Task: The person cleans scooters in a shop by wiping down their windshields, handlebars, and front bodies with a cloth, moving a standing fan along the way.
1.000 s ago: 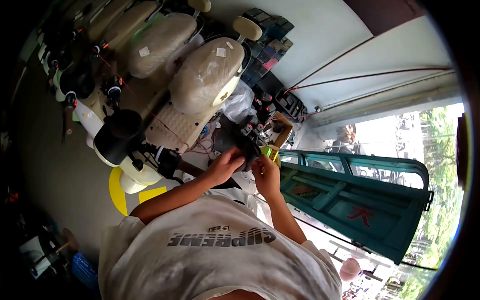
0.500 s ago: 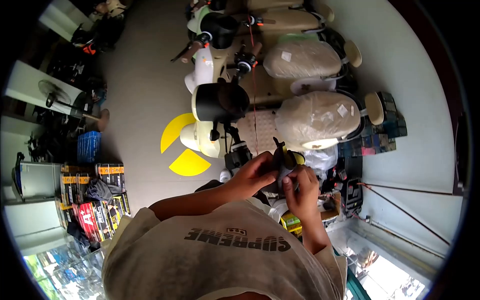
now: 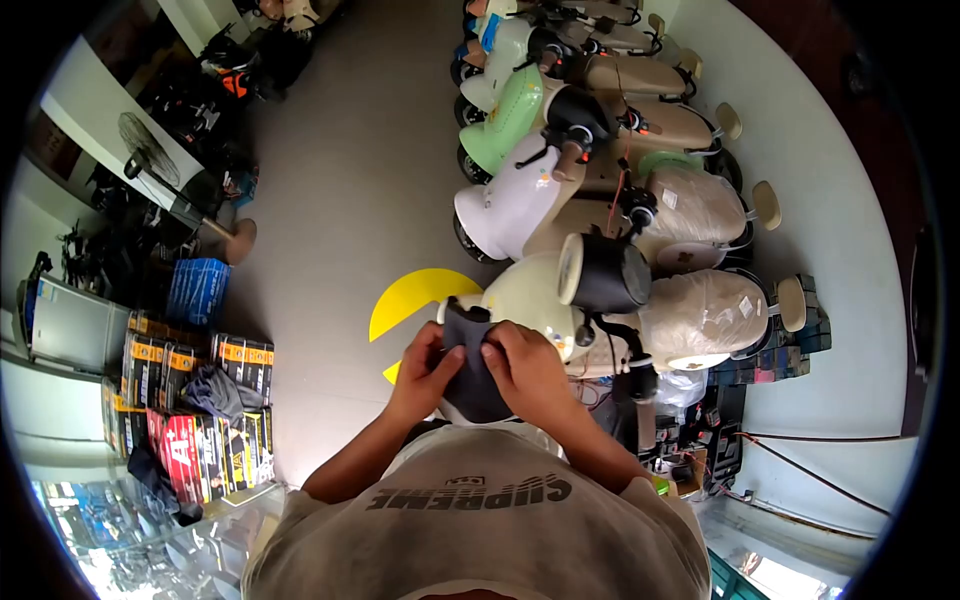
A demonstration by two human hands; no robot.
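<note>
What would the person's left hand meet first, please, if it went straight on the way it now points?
The left hand would first meet the dark grey piece, which it grips. Beyond that, the right hand probably comes next, with the cream scooter farther along; depth is hard to judge.

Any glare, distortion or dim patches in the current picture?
Head view: fisheye distortion bows the white wall, corners black; head view: washed-out glare lower left and lower right; head view: the dark grey item between left hand and right hand shows little surface detail.
</note>
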